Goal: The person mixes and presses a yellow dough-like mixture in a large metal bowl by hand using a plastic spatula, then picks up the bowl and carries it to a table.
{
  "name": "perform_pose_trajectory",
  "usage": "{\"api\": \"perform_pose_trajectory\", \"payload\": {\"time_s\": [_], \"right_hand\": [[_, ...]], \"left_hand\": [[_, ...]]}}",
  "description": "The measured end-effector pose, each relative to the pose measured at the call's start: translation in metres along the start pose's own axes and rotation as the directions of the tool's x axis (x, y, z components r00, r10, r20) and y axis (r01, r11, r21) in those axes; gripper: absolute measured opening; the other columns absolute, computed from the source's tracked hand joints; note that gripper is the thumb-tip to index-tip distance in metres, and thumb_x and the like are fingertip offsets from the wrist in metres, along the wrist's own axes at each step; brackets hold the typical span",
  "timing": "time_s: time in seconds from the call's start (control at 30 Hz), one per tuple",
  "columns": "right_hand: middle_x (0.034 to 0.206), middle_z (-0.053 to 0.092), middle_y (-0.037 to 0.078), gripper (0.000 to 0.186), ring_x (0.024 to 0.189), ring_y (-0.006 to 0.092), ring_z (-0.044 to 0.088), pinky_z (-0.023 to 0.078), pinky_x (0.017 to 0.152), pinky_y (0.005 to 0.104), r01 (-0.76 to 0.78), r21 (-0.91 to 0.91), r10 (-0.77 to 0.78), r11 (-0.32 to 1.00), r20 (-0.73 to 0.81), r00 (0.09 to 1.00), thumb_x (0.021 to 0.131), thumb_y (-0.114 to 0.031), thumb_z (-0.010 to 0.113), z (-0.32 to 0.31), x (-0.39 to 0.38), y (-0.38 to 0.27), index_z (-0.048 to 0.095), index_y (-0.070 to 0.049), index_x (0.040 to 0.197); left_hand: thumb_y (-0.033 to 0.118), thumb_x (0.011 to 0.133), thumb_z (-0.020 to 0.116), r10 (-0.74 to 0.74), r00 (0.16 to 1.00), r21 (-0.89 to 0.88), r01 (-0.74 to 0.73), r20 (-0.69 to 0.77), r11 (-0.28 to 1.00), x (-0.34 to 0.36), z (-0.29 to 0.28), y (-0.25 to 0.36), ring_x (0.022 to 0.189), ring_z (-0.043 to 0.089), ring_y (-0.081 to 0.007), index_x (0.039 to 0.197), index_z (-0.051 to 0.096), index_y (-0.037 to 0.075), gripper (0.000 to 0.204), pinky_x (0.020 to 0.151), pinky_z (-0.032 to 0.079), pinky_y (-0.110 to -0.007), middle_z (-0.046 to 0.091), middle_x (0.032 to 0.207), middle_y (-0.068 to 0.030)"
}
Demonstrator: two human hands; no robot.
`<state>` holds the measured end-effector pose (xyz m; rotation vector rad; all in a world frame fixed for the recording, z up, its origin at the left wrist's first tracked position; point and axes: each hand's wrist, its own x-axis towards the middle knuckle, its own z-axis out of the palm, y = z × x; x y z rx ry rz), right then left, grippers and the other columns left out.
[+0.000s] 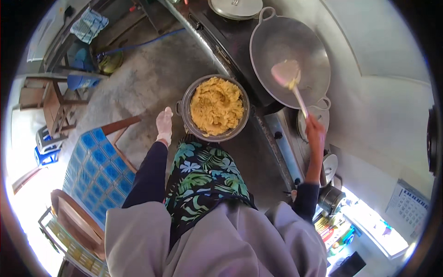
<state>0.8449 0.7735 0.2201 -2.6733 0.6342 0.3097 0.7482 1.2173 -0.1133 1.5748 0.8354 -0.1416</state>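
Note:
My right hand (315, 131) is closed around the handle of a long spatula (301, 99). The spatula's broad blade is over the inside of a large grey wok (318, 60), with a smear of yellow mash on it. My left hand (164, 123) looks pale, as if covered by a thin glove, and holds nothing that I can see. Its fingers point away from me, just left of a dark pot (188, 127) and a little apart from the pot's side handle. Yellow mash (217, 107) fills the pot, heaped toward its rim.
The wok stands on a dark stove (221, 28) along the right wall, near a round lid (237, 8). A blue-tiled table (94, 161) is at my left, with a wooden chair (57, 104) beyond. A dark kettle-like pot (332, 199) stands right of my arm.

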Motion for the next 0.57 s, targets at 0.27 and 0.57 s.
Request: {"api": "perform_pose_trajectory", "payload": {"time_s": [0.27, 0.57], "right_hand": [[0.076, 0.060, 0.013, 0.029, 0.067, 0.0282, 0.061, 0.048, 0.056, 0.0383, 0.601, -0.534, -0.442, 0.595, 0.407, 0.799, 0.083, -0.015, 0.054, 0.040, -0.068, -0.022, 0.056, -0.002, 0.109], [0.077, 0.062, 0.019, 0.033, 0.071, 0.0302, 0.063, 0.051, 0.050, 0.0389, 0.770, -0.438, -0.376, 0.464, 0.689, 0.619, 0.071, -0.017, 0.065, 0.160, -0.004, 0.002, 0.057, 0.000, 0.098]], "left_hand": [[0.052, 0.083, 0.055, -0.586, 0.809, -0.100, 0.588, 0.058, 0.802, -0.047, 0.096, 0.011, 0.099, 0.054, -0.0254, 0.107, 0.052, 0.005, 0.053, 0.067, 0.048, -0.049, 0.057, 0.100, -0.0091], [0.033, 0.082, 0.048, -0.377, 0.861, -0.312, 0.482, 0.342, 0.818, -0.033, 0.071, -0.087, 0.073, 0.063, -0.0238, 0.102, 0.055, 0.003, 0.037, 0.056, 0.053, -0.041, 0.062, 0.095, -0.0101]]}}
